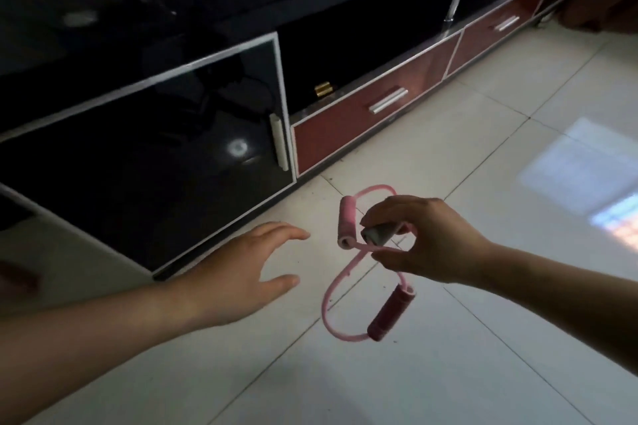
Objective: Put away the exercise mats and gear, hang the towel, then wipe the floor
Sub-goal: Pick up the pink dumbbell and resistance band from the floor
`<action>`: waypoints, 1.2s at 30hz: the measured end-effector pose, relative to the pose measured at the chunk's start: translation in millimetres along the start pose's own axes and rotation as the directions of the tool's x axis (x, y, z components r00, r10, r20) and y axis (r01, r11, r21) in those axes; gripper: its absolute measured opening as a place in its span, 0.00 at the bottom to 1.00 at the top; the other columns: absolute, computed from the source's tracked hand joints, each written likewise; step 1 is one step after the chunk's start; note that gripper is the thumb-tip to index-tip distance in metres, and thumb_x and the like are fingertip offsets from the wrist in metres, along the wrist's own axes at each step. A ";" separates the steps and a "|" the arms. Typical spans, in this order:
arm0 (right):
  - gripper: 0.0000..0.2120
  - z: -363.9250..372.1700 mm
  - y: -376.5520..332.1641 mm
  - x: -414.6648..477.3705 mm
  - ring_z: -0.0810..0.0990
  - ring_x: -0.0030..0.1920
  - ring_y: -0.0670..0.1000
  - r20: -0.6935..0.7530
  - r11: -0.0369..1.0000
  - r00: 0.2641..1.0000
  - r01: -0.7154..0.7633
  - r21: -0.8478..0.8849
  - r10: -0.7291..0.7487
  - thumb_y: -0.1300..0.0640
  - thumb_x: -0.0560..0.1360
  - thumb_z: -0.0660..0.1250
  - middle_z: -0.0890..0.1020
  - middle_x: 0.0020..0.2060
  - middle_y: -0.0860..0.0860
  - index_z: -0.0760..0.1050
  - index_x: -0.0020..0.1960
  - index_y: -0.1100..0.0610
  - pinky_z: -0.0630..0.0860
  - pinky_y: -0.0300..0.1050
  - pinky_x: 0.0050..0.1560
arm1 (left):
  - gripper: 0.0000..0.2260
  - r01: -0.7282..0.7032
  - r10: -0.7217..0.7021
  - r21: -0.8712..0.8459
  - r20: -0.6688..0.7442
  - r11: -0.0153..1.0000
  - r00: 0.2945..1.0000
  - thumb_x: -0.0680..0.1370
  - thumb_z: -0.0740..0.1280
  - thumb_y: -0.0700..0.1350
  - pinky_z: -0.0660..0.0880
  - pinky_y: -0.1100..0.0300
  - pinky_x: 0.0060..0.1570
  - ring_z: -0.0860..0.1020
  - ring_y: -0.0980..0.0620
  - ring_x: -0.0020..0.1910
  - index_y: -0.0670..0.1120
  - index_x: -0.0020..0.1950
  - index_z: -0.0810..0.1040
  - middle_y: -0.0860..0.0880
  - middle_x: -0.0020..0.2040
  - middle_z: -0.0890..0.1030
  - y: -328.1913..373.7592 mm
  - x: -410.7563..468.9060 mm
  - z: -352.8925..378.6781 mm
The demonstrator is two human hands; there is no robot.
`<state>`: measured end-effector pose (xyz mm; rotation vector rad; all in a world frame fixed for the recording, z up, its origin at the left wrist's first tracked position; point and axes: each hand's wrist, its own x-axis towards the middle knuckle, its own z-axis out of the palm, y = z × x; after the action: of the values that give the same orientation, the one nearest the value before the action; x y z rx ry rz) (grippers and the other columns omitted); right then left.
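Head view: right fingers (pixel 383 209) pinching the pink figure-eight resistance band (pixel 330 290), left fingers (pixel 276 231) spread empty, you've seemingly yet to stow it.

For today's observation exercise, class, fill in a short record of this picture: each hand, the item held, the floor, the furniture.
resistance band: pink figure-eight, two foam handles
right hand: pinches the band's grey middle piece, holding it up
left hand: open, fingers spread, holding nothing
floor: white tiles, dark specks
cabinet: black glass door, red drawers with silver handles
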<state>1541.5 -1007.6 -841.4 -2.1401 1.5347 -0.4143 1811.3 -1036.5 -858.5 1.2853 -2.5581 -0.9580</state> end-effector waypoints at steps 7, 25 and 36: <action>0.18 18.0 -115.9 44.0 0.77 0.47 0.35 0.086 0.990 0.987 0.137 -0.038 -0.133 0.54 0.67 0.75 0.76 0.49 0.34 0.78 0.56 0.45 0.74 0.26 0.49 | 0.31 0.084 -0.129 -0.224 -0.194 0.971 0.972 0.69 0.72 0.57 0.64 0.61 0.67 0.61 0.66 0.68 0.65 0.68 0.61 0.69 0.68 0.60 -41.2 -85.9 -28.7; 0.12 207.4 -324.3 144.6 0.78 0.45 0.40 0.187 0.922 0.913 0.324 0.210 -0.363 0.57 0.67 0.74 0.79 0.43 0.38 0.78 0.47 0.44 0.77 0.34 0.49 | 0.26 0.436 -0.595 -0.459 -0.290 0.774 0.750 0.73 0.71 0.48 0.66 0.63 0.60 0.68 0.58 0.66 0.60 0.67 0.65 0.63 0.64 0.68 -192.0 -283.5 -58.7; 0.11 251.0 -416.3 238.1 0.77 0.43 0.40 0.067 0.918 0.949 0.278 0.282 -0.308 0.55 0.69 0.73 0.78 0.48 0.40 0.77 0.51 0.49 0.73 0.30 0.42 | 0.28 0.534 -0.645 -0.376 -0.557 0.757 0.523 0.72 0.71 0.46 0.73 0.59 0.53 0.75 0.53 0.57 0.50 0.70 0.64 0.53 0.62 0.72 -263.5 -315.2 -102.6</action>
<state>2078.8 -1073.1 -836.3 -2.1373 1.0300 -0.5614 2227.7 -962.7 -880.0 2.0481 -1.4617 -0.5734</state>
